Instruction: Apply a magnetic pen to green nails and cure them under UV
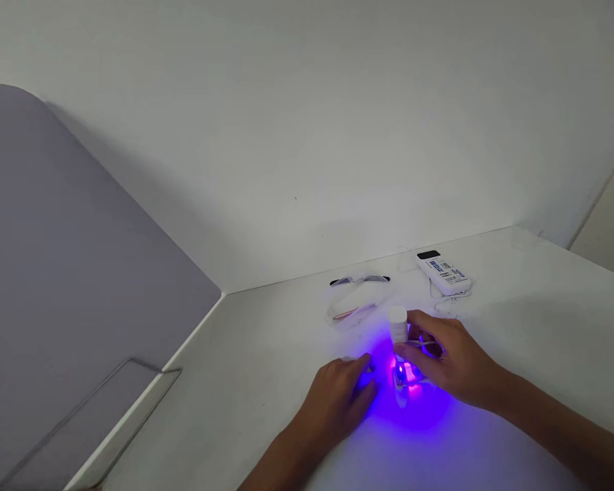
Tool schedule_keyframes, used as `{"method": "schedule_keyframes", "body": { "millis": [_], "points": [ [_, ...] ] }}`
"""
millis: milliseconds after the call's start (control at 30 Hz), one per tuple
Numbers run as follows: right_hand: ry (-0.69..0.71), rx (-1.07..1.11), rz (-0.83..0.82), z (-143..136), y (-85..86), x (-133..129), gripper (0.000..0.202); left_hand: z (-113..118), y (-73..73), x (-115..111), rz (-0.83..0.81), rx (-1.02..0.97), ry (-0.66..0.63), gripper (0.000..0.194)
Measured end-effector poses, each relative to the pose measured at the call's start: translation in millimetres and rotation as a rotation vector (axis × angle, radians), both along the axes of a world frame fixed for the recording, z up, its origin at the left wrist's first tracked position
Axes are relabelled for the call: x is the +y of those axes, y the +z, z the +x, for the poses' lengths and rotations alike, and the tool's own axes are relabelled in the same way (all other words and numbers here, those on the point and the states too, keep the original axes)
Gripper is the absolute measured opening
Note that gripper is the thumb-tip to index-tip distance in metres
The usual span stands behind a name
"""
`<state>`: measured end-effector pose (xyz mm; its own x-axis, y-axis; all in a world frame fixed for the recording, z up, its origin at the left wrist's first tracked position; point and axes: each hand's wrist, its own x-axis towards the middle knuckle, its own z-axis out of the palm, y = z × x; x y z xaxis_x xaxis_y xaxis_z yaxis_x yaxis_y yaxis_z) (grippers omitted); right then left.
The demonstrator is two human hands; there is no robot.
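My right hand (453,351) is closed around a small white handheld lamp (398,326), held upright just over the table. Violet-blue light shines from its lower end, with pinkish bright spots. Beneath it, in the glare, a small pale oblong piece (401,397) shows; I cannot make out what it is. To the left of the light, my left hand (338,395) rests on the table. Its thumb and forefinger point toward the glow with a gap between them, and nothing shows in them. The other left fingers are mostly hidden.
On the white table (225,382), a phone in a white printed case (444,273) lies at the back right, a thin cable beside it. Farther left are clear glasses (361,279) and a thin pinkish stick (345,315). A white wall (307,136) rises behind.
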<state>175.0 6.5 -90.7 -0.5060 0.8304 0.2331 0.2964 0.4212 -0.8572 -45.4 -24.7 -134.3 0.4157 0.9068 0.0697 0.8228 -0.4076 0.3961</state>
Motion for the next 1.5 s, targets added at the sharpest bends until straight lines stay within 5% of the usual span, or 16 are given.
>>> {"method": "schedule_keyframes", "body": {
  "millis": [1500],
  "points": [
    [-0.012, 0.061, -0.015, 0.3, -2.1, 0.1, 0.016, 1.7, 0.8, -0.5, 0.030, -0.010, 0.000, 0.022]
  ]
}}
